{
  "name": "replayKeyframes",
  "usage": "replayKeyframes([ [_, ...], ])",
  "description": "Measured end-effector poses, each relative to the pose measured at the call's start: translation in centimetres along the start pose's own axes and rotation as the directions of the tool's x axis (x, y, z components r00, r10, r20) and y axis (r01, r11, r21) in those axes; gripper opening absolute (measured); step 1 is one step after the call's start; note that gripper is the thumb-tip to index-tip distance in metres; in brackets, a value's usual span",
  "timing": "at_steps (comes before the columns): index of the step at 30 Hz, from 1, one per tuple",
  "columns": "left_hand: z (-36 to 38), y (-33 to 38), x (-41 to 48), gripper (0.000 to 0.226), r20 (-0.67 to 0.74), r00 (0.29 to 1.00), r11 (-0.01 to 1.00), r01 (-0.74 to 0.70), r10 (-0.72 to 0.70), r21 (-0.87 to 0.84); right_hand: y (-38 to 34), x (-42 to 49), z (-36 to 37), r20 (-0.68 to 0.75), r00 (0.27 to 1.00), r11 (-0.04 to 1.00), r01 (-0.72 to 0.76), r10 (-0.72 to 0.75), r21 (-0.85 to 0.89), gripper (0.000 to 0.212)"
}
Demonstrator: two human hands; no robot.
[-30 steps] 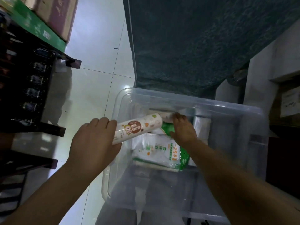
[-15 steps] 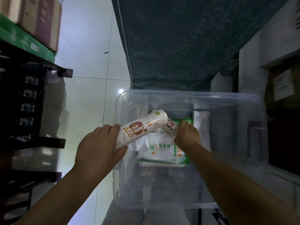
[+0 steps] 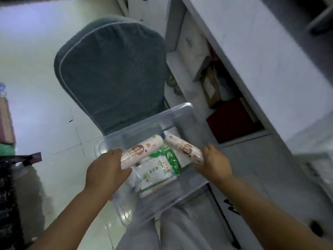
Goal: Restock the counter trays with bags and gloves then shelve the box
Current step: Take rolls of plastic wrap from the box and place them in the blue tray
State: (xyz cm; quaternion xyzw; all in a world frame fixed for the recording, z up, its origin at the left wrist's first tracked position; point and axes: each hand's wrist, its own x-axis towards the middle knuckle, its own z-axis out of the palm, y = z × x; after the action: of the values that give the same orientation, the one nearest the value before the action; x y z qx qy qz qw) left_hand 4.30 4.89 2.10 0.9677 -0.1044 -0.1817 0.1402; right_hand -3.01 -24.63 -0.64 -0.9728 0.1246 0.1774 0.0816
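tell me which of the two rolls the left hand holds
The left hand grips the roll left of the green-and-white packet; the right hand grips the other roll.

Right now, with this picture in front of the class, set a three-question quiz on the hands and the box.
1. True or false: the left hand grips the left roll and the right hand grips the right roll.
2. What lies in the clear box? A green-and-white packets; B glass bottles; C red tins.
3. Fill in: beyond the box stands a padded ___ with a grey-green cover.
Key: 1 true; 2 A; 3 chair.
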Motion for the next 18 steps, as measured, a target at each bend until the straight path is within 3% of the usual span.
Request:
replayKeyframes([
  [4, -3.3, 6.2, 0.2, 0.039, -0.016, 0.995, 0.987, -0.102, 0.101, -0.122, 2.8, -6.1, -4.3, -0.153, 0.977, 0.987, -0.134, 0.147, 0.094, 0.043],
  [9, -5.6, 15.1, -1.1, 0.025, -0.071, 0.966, 0.945, -0.258, 0.248, -0.202, 7.3, -14.8, -8.5, -0.288, 0.888, 0.927, -0.3, 0.358, 0.225, 0.045],
  [18, -3.4, 31.6, -9.0, 0.028, -0.082, 0.805, 0.78, -0.59, 0.587, -0.207, 17.8, -30.9, -10.6, -0.465, 0.681, 0.824, -0.452, 0.566, 0.341, 0.059],
])
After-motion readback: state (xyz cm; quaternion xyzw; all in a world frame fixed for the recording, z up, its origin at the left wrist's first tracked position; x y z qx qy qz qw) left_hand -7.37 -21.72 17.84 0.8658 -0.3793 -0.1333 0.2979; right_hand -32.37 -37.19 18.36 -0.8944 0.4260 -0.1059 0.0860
